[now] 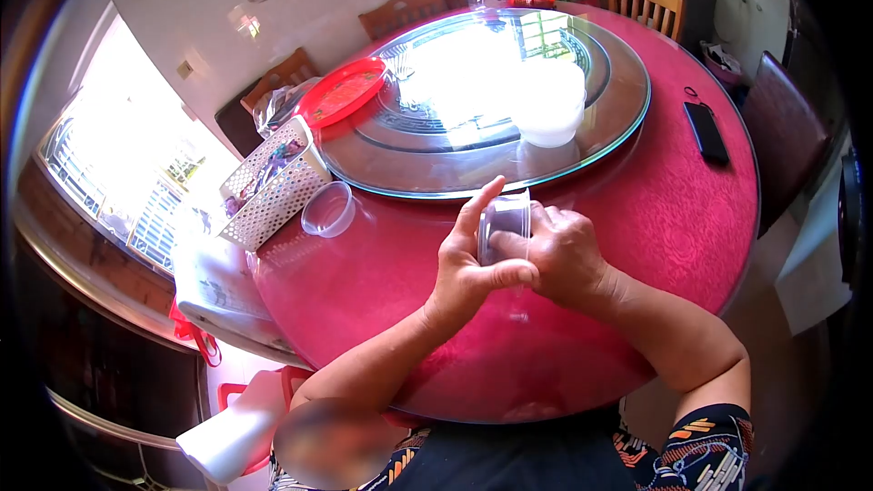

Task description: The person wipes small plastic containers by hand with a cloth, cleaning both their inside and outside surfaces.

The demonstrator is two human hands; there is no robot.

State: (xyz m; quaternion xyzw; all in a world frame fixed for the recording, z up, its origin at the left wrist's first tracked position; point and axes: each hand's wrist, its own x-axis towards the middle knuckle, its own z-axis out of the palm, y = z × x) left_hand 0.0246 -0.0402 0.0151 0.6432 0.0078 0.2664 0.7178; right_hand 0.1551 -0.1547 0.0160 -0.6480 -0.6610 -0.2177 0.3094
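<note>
Clear tub (506, 223) above red table (655, 309), clamped between left hand (475, 259) and right hand (566, 250); second clear bowl (328, 209) beside perforated basket (277, 191) holding assorted small items.

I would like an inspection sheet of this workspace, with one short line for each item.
Surface: red table, round; glass turntable on it, strong glare.
Things in hand: clear tub, tilted.
Clutter: another clear tub, white perforated basket, red tray, black phone.
Hands: left hand and right hand both on the held tub.
Cables: nothing seen; small dark loop near the phone.
Surroundings: wooden chairs, bright window.
</note>
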